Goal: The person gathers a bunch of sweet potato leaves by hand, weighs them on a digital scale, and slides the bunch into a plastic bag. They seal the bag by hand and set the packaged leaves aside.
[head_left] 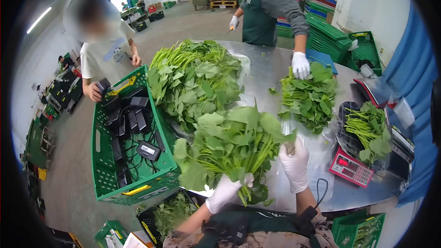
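My left hand (226, 192), in a white glove, is wrapped round the lower stems of a large bunch of leafy green vegetables (229, 140) held above the metal table. The bunch's leaves fan up and left, hiding part of the fingers. My right hand (295, 163), also gloved, is at the bunch's right edge, its fingers pinched together on a leaf there. Behind the bunch lies a big heap of the same greens (197, 78). Further right, a smaller pile of greens (310, 96) lies under a co-worker's gloved hand (301, 65).
At right, a red digital scale (351, 167) carries greens in a black basket (351, 131). A green crate (103, 156) of black devices and cables stands left, beside another person (103, 48). Crates (328, 41) are stacked at the back right. The steel table (264, 80) spans the middle.
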`<state>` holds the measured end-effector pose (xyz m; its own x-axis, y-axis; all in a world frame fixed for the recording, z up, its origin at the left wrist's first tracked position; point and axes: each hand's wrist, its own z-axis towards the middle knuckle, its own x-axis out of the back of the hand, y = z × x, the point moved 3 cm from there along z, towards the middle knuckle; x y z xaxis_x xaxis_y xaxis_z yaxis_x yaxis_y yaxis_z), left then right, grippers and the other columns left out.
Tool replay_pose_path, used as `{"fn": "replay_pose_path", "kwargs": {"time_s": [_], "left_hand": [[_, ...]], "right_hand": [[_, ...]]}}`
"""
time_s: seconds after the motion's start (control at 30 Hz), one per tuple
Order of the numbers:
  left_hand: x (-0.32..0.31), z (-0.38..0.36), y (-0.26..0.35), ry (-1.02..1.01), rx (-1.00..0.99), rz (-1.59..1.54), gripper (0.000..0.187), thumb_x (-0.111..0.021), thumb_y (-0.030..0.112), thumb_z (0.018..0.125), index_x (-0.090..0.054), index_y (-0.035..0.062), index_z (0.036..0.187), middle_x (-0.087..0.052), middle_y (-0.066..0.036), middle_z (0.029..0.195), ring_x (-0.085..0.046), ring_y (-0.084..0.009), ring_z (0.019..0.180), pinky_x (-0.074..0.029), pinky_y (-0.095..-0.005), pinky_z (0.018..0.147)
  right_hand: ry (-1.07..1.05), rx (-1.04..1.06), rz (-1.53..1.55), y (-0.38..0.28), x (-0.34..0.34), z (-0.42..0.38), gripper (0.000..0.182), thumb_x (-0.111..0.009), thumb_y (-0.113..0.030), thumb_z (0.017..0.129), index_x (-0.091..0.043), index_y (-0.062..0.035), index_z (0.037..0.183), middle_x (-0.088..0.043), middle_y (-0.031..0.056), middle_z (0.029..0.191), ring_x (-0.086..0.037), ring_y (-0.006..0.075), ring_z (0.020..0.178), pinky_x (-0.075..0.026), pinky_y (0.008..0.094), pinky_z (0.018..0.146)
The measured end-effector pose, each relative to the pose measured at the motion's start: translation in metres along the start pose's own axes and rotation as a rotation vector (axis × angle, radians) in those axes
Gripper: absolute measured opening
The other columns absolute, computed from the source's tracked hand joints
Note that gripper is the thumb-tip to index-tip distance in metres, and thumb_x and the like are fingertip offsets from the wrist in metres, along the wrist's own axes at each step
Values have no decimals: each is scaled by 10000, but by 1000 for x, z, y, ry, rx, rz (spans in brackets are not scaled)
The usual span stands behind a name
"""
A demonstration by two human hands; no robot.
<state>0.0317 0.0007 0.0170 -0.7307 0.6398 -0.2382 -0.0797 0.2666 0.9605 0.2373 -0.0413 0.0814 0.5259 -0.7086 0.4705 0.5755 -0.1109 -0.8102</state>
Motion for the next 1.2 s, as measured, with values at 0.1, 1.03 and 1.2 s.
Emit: {"fn": "replay_pose_path", "kwargs": {"time_s": [0.1,1.03,1.2], "left_hand": [[8,-5,15,205,96,-23,285,-655,244,921,-637,-6,1058,-648,-47,816,-608,-133,714,-506,-275,651],[-60,49,0,11,101,-292,233,-638,169,935,-583,40,1121,-635,-26,837,-610,-132,716,-505,-269,614],[-67,54,7,-16,39,-256,217,-648,180,932,-603,27,1079,-642,-32,845,-605,-134,727,-509,-273,622]], "right_hand": [[-328,-43,-13,18,1,-7,215,-711,-199,797,-654,-50,941,-635,92,805,-629,254,691,-510,342,648],[611,293,1916,221,297,-71,394,-536,-183,880,-526,-10,1234,-600,38,1026,-590,155,952,-475,330,885],[354,299,1407,56,396,-32,448,-573,-210,884,-496,-23,1284,-570,68,1118,-570,198,1020,-461,349,920]]}}
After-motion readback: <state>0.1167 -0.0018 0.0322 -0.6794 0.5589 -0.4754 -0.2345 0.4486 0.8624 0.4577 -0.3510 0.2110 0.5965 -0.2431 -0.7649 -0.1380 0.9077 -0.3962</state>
